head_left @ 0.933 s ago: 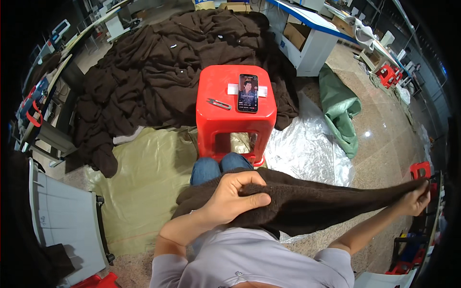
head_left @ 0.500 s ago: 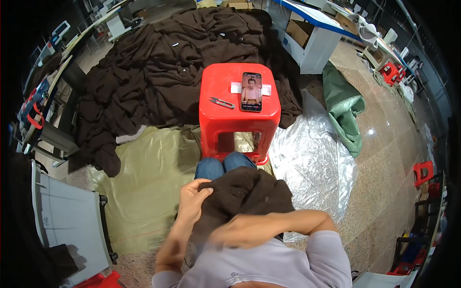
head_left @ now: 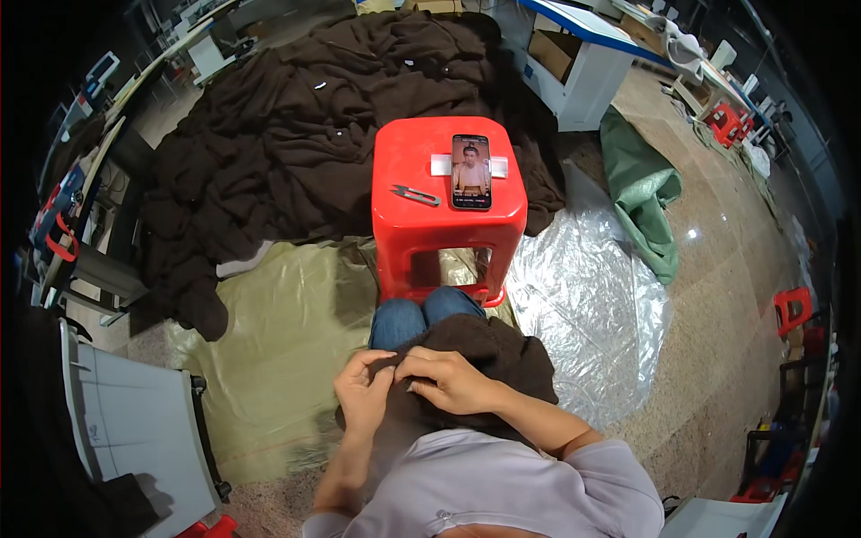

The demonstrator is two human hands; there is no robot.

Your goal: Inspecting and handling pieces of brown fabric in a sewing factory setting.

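Note:
A dark brown fabric piece (head_left: 507, 354) lies bunched over my lap, its surface thick and soft-looking. My left hand (head_left: 361, 394) pinches the fabric's edge between thumb and fingers. Right beside it, my right hand (head_left: 448, 381) is closed in a pinch against the same edge; whatever lies between those fingertips is too small to make out. Beyond my knees stands a red plastic stool (head_left: 404, 148). On its top rest a phone (head_left: 472, 170) with a lit screen, a white strip (head_left: 440, 165) partly under the phone, and small thread snips (head_left: 415, 195).
A large heap of dark brown fabric (head_left: 269, 152) spreads behind the stool. Yellowish sheeting (head_left: 278, 332) covers the floor at left, clear plastic sheeting (head_left: 583, 314) at right, with a green tarp (head_left: 637, 188) farther off. A grey-white panel (head_left: 134, 430) stands at near left.
My right hand, blurred and close to my body earlier, has moved up and away from me to the fabric's edge beside my left hand. The left hand keeps its pinch.

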